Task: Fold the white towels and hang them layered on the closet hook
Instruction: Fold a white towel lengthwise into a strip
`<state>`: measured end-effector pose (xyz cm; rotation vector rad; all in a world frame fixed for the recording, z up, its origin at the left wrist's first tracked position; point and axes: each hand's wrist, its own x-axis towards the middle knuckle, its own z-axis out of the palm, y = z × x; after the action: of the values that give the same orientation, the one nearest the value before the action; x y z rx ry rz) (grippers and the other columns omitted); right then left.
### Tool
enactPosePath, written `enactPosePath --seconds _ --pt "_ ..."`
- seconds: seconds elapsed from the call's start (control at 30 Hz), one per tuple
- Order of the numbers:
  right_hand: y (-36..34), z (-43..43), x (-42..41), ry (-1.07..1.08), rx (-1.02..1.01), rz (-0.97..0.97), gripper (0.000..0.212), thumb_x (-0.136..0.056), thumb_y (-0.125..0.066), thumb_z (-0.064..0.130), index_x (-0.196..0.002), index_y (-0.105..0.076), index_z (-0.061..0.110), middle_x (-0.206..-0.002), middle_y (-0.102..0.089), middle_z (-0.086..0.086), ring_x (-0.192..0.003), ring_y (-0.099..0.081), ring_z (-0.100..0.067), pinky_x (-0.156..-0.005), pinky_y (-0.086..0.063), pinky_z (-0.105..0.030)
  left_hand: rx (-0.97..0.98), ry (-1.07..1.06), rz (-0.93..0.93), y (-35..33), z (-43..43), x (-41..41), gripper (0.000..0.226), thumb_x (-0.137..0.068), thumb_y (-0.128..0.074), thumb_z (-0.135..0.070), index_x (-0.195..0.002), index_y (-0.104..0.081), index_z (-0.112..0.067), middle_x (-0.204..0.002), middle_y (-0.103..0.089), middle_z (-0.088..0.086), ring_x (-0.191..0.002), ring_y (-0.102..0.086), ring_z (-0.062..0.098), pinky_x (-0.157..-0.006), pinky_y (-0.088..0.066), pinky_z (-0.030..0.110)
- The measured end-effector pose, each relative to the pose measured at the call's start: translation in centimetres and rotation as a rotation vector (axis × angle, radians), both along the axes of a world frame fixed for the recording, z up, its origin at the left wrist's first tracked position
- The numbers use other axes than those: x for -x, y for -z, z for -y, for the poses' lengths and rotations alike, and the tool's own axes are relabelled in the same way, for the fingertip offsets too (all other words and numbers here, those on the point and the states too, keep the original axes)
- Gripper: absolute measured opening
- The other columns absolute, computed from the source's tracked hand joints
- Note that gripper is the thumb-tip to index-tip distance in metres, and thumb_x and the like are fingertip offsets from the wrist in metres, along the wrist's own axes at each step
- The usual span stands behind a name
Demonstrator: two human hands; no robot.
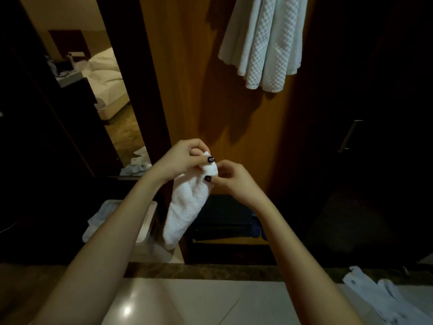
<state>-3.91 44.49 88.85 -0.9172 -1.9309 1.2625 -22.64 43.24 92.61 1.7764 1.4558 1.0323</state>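
A small white towel [187,205] hangs folded lengthwise in front of the wooden closet panel [185,78]. My left hand [180,160] grips its top corner, thumb on the cloth. My right hand [230,178] pinches the same top edge just to the right, thumb against the fabric. Higher up, white quilted towels [264,43] hang in layers against the panel; the hook itself is out of sight above the frame.
A bin [145,221] with a pale liner stands low on the left. A dark case [225,221] sits in the closet bottom. White cloths [384,299] lie on the tiled floor at right. A dark door with a handle [350,136] is on the right.
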Motion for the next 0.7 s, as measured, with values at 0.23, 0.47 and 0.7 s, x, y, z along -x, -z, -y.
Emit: enactPosePath --seconds 0.23,0.47,0.7 --pt "0.3 -0.2 0.1 -0.043 -0.028 -0.145 0.010 -0.088 -0.071 0.012 -0.086 -0.062 0.008 -0.084 -0.065 -0.003 -0.079 -0.061 -0.014 -0.070 -0.050 -0.029 0.127 0.039 -0.040 -0.3 0.4 1.6 0.005 -0.090 -0.067 -0.028 -0.090 -0.071 -0.026 -0.083 -0.074 -0.013 -0.082 -0.069 0.000 -0.067 -0.050 0.011" --pt "0.1 -1.1 -1.5 0.088 -0.020 -0.132 0.009 -0.088 -0.071 0.022 -0.084 -0.063 0.020 -0.087 -0.069 -0.006 -0.080 -0.066 -0.017 -0.069 -0.051 -0.034 0.180 0.083 -0.057 1.0 0.2 1.1 0.019 -0.096 -0.061 -0.026 -0.089 -0.071 -0.013 -0.084 -0.069 -0.006 -0.081 -0.067 0.006 -0.070 -0.053 0.019" --pt "-1.4 -1.6 -2.1 0.119 -0.142 -0.140 0.017 -0.098 -0.059 0.022 -0.082 -0.063 0.024 -0.072 -0.061 0.011 -0.068 -0.056 -0.005 -0.059 -0.041 -0.020 0.012 0.029 -0.314 -0.4 -1.3 -0.8 0.014 -0.091 -0.064 -0.037 -0.087 -0.071 -0.025 -0.095 -0.064 -0.004 -0.093 -0.057 0.018 -0.080 -0.047 0.032"
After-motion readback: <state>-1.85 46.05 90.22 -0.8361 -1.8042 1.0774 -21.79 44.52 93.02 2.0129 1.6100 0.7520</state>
